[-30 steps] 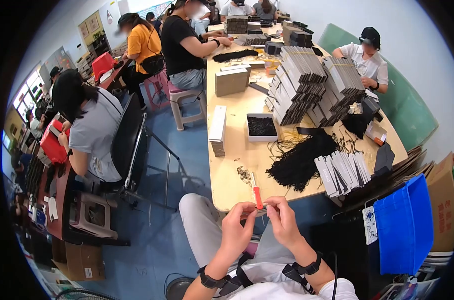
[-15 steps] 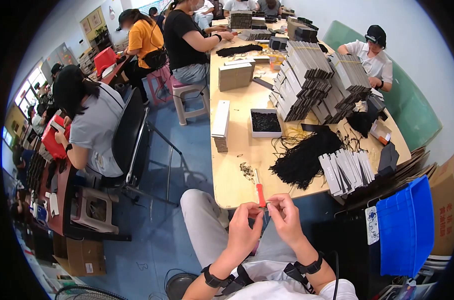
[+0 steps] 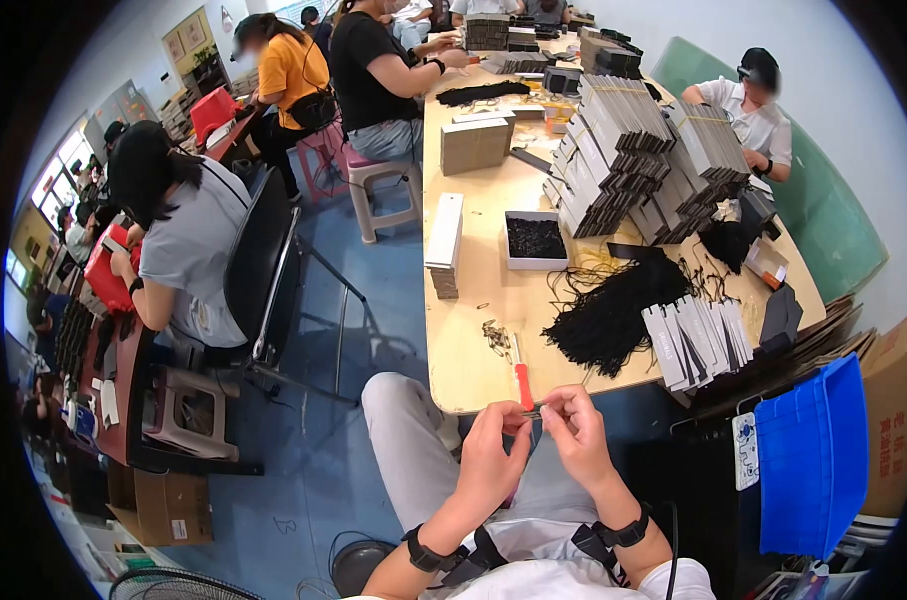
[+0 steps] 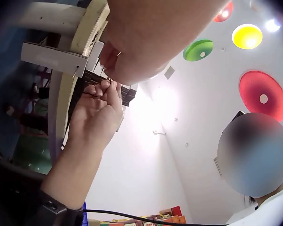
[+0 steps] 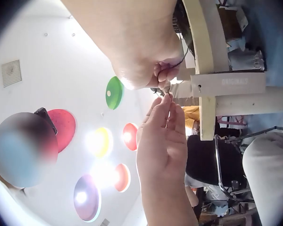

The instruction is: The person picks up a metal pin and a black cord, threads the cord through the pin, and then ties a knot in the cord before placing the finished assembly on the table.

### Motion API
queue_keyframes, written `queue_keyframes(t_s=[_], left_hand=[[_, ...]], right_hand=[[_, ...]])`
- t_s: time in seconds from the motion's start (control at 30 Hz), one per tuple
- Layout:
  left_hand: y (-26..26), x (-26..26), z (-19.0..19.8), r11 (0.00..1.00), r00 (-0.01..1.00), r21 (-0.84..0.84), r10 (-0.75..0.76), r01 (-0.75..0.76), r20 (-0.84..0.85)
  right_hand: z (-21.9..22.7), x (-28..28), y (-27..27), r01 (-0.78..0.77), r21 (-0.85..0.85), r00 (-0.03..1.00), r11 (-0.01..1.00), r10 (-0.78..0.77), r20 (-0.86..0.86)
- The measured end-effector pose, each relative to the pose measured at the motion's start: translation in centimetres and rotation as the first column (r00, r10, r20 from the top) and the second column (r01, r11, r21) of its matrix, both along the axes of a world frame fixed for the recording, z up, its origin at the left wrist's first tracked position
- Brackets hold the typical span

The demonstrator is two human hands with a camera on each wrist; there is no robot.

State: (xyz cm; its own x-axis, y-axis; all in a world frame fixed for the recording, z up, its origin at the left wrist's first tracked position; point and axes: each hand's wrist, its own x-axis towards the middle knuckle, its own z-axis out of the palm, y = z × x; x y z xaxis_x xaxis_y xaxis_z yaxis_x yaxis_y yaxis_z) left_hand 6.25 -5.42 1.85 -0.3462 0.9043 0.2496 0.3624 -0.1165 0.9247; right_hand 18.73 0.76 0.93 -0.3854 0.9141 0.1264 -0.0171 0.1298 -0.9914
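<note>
My left hand [image 3: 491, 445] and right hand [image 3: 576, 435] meet fingertip to fingertip just off the near table edge. Between them is a small dark piece [image 3: 534, 412], which both pinch; it looks like a thin metal pin, but I cannot tell for sure. A black cord [image 5: 182, 60] runs over the right fingers in the right wrist view. Below the hands a grey hang tag [image 5: 231, 84] marked ORIGINALS hangs down, with a hole near its top end. Right past the fingertips lies a red-handled tool [image 3: 524, 385] with a pale shaft.
On the table [image 3: 464, 375] lie a pile of small metal pieces [image 3: 496, 338], a white box of black bits [image 3: 536, 240], black cords [image 3: 609, 320], fanned grey tags [image 3: 699, 345] and tall tag stacks [image 3: 614, 150]. A blue bin [image 3: 814, 455] stands right. Several people sit around.
The head view has shifted slightly, so the table sits a bit higher and further right. Both hands stay together, with the fingers slightly adjusted around the small piece.
</note>
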Motion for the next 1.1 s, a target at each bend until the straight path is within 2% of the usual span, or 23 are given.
queue_keyframes(t_s=[0.47,0.67,0.73,0.77,0.83,0.87,0.93,1.07,1.1], left_hand=[[0.0,0.0,-0.1,1.0,1.0,0.0,0.009,-0.009,-0.001],[-0.1,0.0,-0.1,1.0,1.0,0.0,-0.012,0.012,-0.012],[-0.2,0.0,-0.1,1.0,0.999,0.017,-0.009,0.01,-0.039],[-0.2,0.0,-0.2,1.0,0.999,0.016,-0.008,0.009,-0.039],[-0.2,0.1,-0.5,1.0,0.998,0.004,0.0,-0.001,0.067],[-0.1,0.2,-0.7,1.0,0.998,0.004,0.001,-0.001,0.067],[0.0,0.4,-1.4,1.0,0.976,0.012,-0.01,0.008,0.218],[0.1,0.6,-1.5,0.999,0.965,0.034,-0.007,-0.001,0.263],[0.1,0.6,-1.3,0.999,0.985,0.036,0.012,-0.018,0.171]], right_hand=[[-0.9,0.0,0.1,0.024,0.053,0.999,0.998,-0.026,0.041],[-0.4,-0.1,0.2,0.003,-0.06,1.0,0.998,-0.005,-0.029],[-0.9,0.2,0.4,-0.061,-0.187,0.991,0.981,0.038,-0.125],[-1.0,0.3,0.5,-0.063,-0.187,0.991,0.98,0.04,-0.126],[-1.1,0.5,0.7,-0.089,-0.212,0.986,0.973,0.055,-0.157],[-1.2,0.5,0.7,-0.089,-0.212,0.986,0.973,0.056,-0.157],[-1.3,0.6,0.7,-0.107,-0.222,0.978,0.969,0.062,-0.198],[-1.2,0.5,0.8,-0.099,-0.214,0.979,0.972,0.056,-0.198],[-1.1,0.5,0.7,-0.1,-0.219,0.979,0.971,0.057,-0.195]])
